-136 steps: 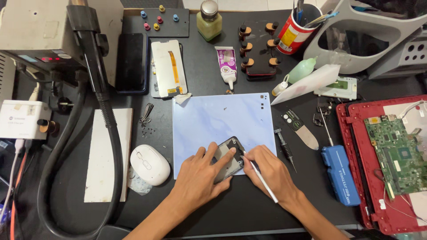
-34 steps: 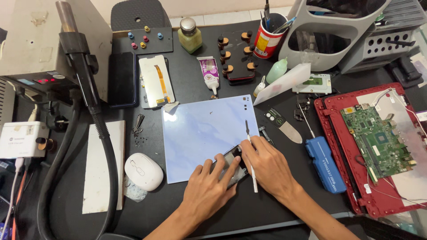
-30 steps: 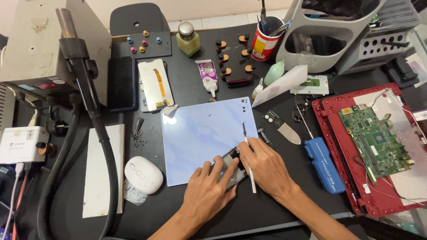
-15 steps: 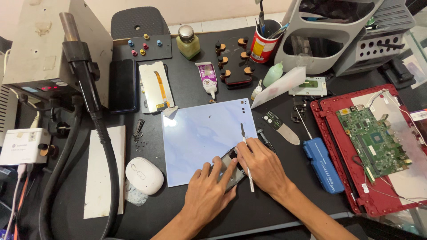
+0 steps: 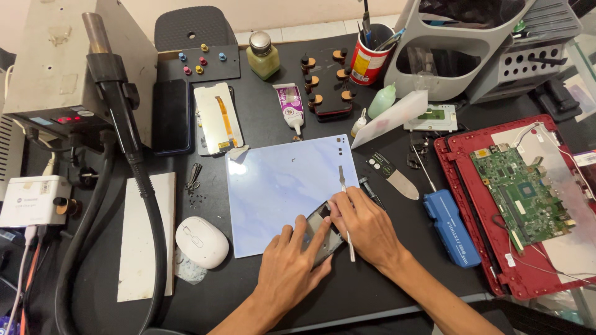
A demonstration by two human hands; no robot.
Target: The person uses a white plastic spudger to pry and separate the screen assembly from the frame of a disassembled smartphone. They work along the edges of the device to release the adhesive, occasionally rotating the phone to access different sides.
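My left hand (image 5: 290, 267) rests flat over the near end of a black phone frame (image 5: 319, 222) at the front edge of a pale blue work mat (image 5: 279, 186), pressing it down. My right hand (image 5: 367, 228) grips a thin metal pry tool (image 5: 345, 205) with a white handle. The tool's tip points away from me past the frame's far end. My right fingers also touch the frame's right side. Most of the frame is hidden under both hands.
A hot-air station (image 5: 68, 62) with its black hose (image 5: 133, 161) stands at the left. Nearby lie a white mouse (image 5: 202, 242), a phone screen (image 5: 217, 118), a glue tube (image 5: 290, 105), a blue screwdriver case (image 5: 452, 226) and an opened red laptop (image 5: 528, 198).
The head camera has drifted, shifting the whole scene slightly. My hands stay on the phone frame, the right hand having edged the pry tool a little along its far end.
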